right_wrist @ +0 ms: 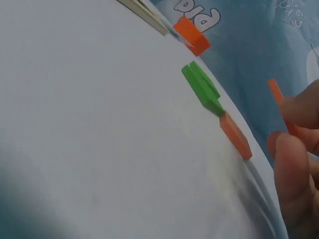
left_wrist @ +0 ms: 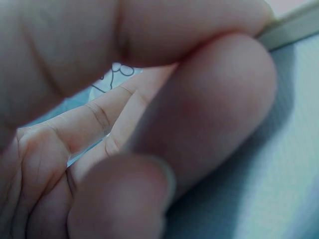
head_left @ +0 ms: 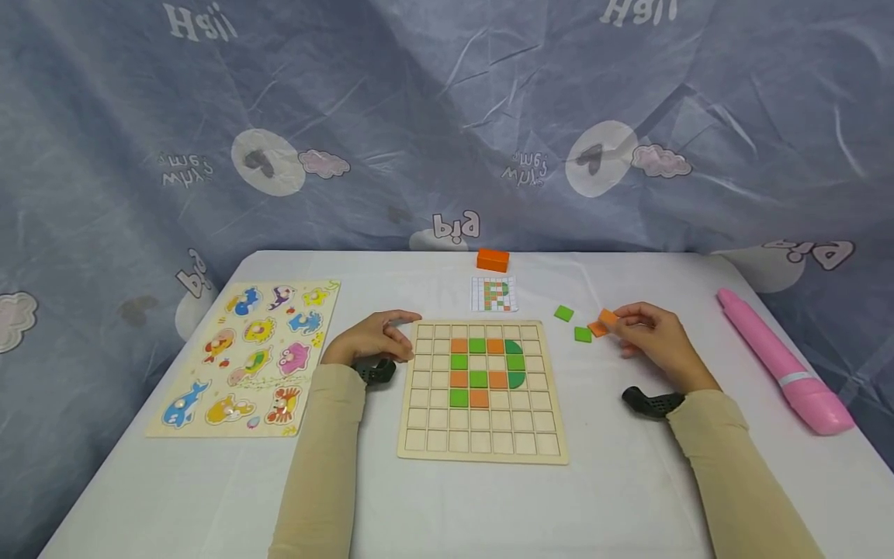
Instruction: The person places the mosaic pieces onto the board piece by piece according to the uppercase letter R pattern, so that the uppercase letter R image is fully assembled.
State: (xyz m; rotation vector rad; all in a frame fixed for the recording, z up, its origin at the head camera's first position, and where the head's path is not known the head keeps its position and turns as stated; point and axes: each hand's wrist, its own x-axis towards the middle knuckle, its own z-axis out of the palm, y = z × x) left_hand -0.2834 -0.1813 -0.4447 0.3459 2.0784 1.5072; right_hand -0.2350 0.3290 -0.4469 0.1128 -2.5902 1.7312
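My right hand (head_left: 656, 341) pinches an orange square tile (head_left: 608, 317) between thumb and fingers, raised above the table. Just below it on the cloth lie another orange tile (head_left: 597, 329) and two green tiles (head_left: 583, 334). In the right wrist view the held tile (right_wrist: 275, 91) appears edge-on. My left hand (head_left: 373, 339) is at the left edge of a wooden grid board (head_left: 482, 442), a finger touching its edge. Orange and green squares, with rounded dark-green pieces at the right, fill some cells in a looped shape with two squares below.
A small printed card with an R pattern (head_left: 494, 294) lies behind the board, and an orange block (head_left: 493, 260) is at the back edge. An animal puzzle board (head_left: 230, 388) lies left. A pink tapered cylinder (head_left: 782, 357) rests along the right side.
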